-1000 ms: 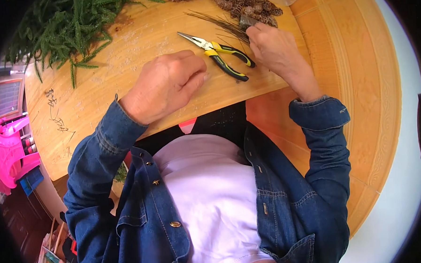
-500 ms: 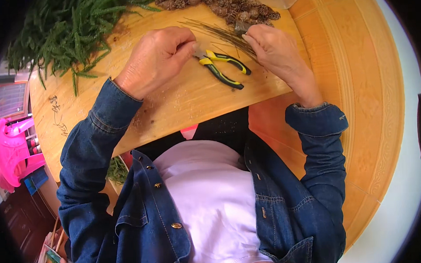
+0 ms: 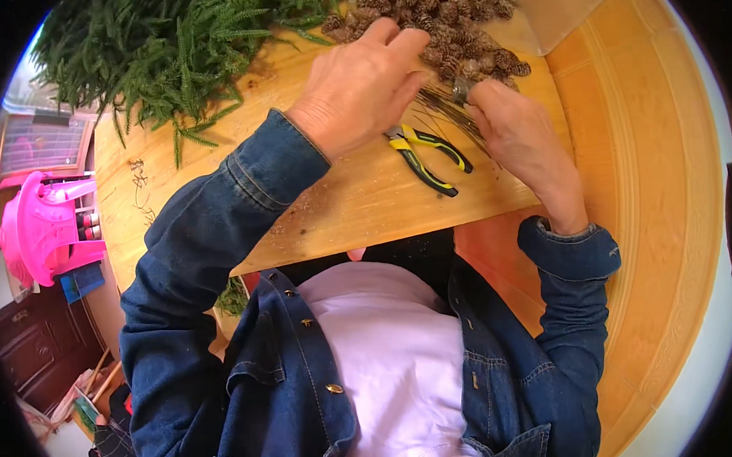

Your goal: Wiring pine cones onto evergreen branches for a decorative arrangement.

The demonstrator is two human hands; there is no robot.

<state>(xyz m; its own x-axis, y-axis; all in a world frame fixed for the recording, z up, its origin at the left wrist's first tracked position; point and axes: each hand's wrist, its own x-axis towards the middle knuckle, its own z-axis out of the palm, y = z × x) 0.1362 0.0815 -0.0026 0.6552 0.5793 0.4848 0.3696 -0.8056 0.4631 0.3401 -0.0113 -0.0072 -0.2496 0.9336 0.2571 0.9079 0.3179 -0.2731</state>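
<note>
My left hand (image 3: 364, 86) reaches over the near edge of the pine cones (image 3: 447, 21). Its fingers are bent and the thumb stands apart from them; the fingertips are partly hidden. To its right, my right hand (image 3: 521, 128) is closed, thumb against fingers, beside a small grey object (image 3: 461, 89) on the table. What it pinches, if anything, I cannot make out. Thin dark wires or stems (image 3: 447, 111) lie in a bundle between the hands, one end beside the right hand. Yellow-and-black pliers (image 3: 432, 160) rest just below, handles spread.
A heap of green pine-like branches (image 3: 171, 65) covers the table's far left. The wooden table (image 3: 332, 201) has its edge close to my body. A clear plastic container (image 3: 568, 3) stands at the far right. A pink stool (image 3: 43, 226) is off to the left.
My left hand has moved right and away from me, toward the pine cones, and its thumb has parted from the fingers. The right hand stays near the wires. The whole view has shifted slightly.
</note>
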